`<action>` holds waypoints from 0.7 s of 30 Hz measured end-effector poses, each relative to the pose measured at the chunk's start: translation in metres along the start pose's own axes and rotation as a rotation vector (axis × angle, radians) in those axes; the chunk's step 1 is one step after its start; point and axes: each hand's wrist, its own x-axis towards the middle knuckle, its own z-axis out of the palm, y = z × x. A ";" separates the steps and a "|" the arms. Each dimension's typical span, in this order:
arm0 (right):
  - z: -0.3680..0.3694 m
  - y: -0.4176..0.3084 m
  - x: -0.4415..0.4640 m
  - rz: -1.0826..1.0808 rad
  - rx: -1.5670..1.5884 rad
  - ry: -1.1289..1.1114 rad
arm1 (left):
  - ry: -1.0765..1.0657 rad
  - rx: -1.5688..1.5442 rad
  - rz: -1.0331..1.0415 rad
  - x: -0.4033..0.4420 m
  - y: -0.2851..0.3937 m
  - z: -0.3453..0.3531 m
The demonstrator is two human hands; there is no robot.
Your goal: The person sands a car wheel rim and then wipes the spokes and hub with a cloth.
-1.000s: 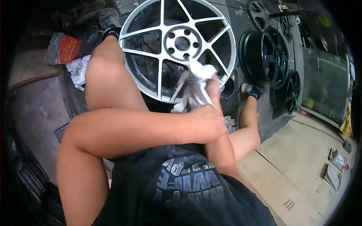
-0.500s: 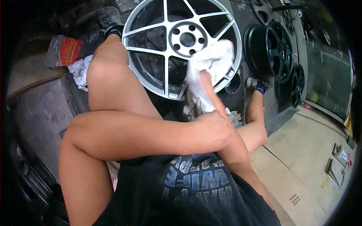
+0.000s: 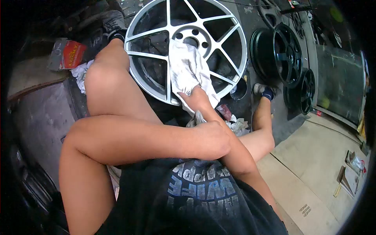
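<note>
A large silver wheel rim (image 3: 168, 74) with several spokes lies face up in front of me. Draped over its lower spokes and part of the hub is a white cloth (image 3: 188, 64), gripped near its lower end by my right hand (image 3: 196, 98). My left hand (image 3: 215, 137) is closed beside my right forearm, its fingers mostly hidden. A bunched greyish cloth (image 3: 197, 118) sticks out above that hand; whether it joins the white cloth cannot be told.
Dark green rims (image 3: 288, 55) stand at the right. A red and grey box (image 3: 72, 55) and a crumpled rag (image 3: 80, 74) lie at the left. Behind my right forearm are a dark round container (image 3: 239, 90) and crumpled paper or cloth (image 3: 238, 126). Cardboard (image 3: 301, 176) covers the lower right floor.
My right hand has moved left with the white cloth, which now lies spread towards the hub instead of over the rim's lower right. My left hand has shifted slightly down and left.
</note>
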 end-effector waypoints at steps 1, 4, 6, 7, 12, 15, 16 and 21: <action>-0.001 0.001 -0.003 -0.001 0.000 0.050 | 0.015 -0.020 0.013 0.001 0.000 -0.001; -0.009 0.003 -0.015 0.047 0.035 -0.004 | -0.010 -0.062 0.041 0.002 0.008 -0.001; -0.033 0.023 -0.025 -0.001 0.209 -0.055 | 0.042 -0.104 0.026 0.003 0.008 -0.003; -0.048 0.034 -0.032 -0.048 0.391 -0.102 | 0.087 -0.140 0.012 0.003 0.007 -0.005; -0.147 0.021 -0.063 -0.070 0.003 0.300 | 0.217 -0.099 0.006 -0.001 -0.001 -0.018; -0.138 0.039 -0.024 -0.108 -0.054 0.108 | 0.247 -0.049 -0.015 0.000 -0.003 -0.028; -0.106 0.067 0.006 -0.350 -0.149 0.139 | 0.227 -0.036 -0.025 0.005 -0.006 -0.024; -0.065 0.039 0.093 -0.122 -0.269 0.166 | -0.017 0.238 -0.135 0.009 -0.033 -0.030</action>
